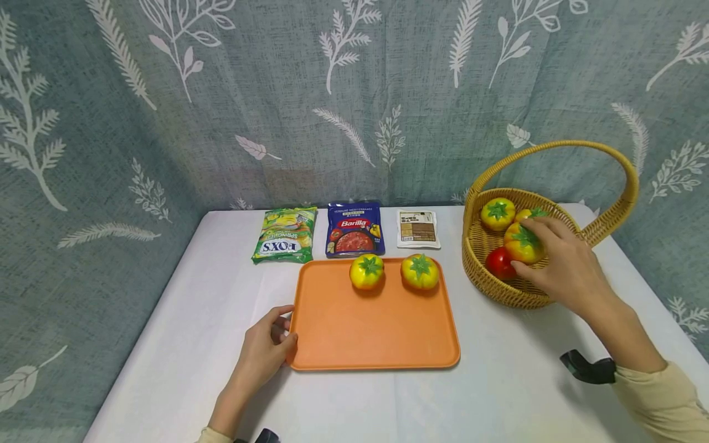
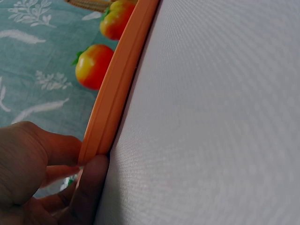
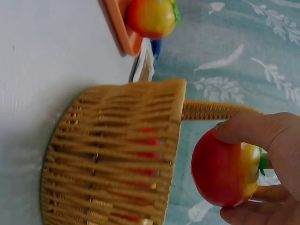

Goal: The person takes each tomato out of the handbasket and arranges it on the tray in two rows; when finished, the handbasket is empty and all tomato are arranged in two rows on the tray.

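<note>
White cloth on the table, teal leafy curtain behind.

Starting at the right fingers (image 3: 253,129): curled round a red-and-yellow toy tomato (image 3: 225,173), thumb low on one side, fingertips over the top by the green stalk. Right hand (image 1: 559,271) holding it just above the other fruit, inside the wicker basket (image 1: 498,289), under the arch of the basket handle (image 1: 554,147).

Probably best done like this: keep the grip round the widest part, not on the stalk. Lift straight up before swinging sideways, so as to clear the rim and the handle. Go easy on the squeeze, looks smooth and likely slippery. Watch the red tomato (image 1: 500,263) just below the fingertips, could roll.

Left fingers (image 2: 89,183) pinching the near left edge of the orange tray (image 1: 376,332), thumb on top of the rim and fingers tucked under it. Left hand (image 1: 266,351) steadying it, worth keeping there so nothing slides.

Counting outward:
- tomatoes in the basket: four, I think, counting the held one; one at the back half hidden
- tomatoes on the tray, far edge from the left fingers: two, left one (image 1: 367,272) and right one (image 1: 420,271)
- packets beyond the tray: three, namely green Fox's bag (image 1: 285,235), blue Barilla pouch (image 1: 355,229), small white packet (image 1: 418,229)
- one tray, one basket
</note>
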### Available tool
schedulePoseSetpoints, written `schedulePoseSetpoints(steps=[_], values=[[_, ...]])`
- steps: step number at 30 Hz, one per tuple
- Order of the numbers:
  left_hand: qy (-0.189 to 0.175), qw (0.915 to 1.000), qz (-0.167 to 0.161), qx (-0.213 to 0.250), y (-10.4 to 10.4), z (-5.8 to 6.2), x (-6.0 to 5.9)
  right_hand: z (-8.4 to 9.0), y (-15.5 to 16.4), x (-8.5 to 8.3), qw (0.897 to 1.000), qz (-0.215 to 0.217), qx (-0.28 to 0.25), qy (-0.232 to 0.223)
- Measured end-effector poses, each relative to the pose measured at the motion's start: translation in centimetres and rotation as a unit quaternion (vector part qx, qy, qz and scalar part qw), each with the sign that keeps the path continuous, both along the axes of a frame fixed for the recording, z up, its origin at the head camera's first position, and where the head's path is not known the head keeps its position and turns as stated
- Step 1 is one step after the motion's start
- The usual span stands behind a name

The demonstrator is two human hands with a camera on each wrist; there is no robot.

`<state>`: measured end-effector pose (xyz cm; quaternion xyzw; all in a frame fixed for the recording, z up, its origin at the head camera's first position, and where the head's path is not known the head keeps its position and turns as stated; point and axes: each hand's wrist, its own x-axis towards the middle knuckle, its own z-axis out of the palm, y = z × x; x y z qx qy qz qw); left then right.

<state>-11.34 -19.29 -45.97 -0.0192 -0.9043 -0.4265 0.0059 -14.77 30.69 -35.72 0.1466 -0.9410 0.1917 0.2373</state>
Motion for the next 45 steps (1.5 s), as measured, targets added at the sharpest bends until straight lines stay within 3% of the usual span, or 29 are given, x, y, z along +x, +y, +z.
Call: schedulePoseSetpoints(steps=[9, 23, 45], values=[[0.006, 1.0, -0.002, -0.004, 0.0, -0.1, 0.0, -0.1, -1.8, 0.9, 1.0, 0.009, 0.001, -0.023], [0.018, 0.9998, -0.002, -0.002, 0.0, -0.1, -0.1, 0.0, -4.5, 1.3, 0.998, 0.055, -0.007, -0.017], [0.007, 0.9999, -0.002, -0.007, -0.1, 0.1, 0.0, -0.8, -8.6, 1.6, 0.995, 0.096, -0.015, -0.038]])
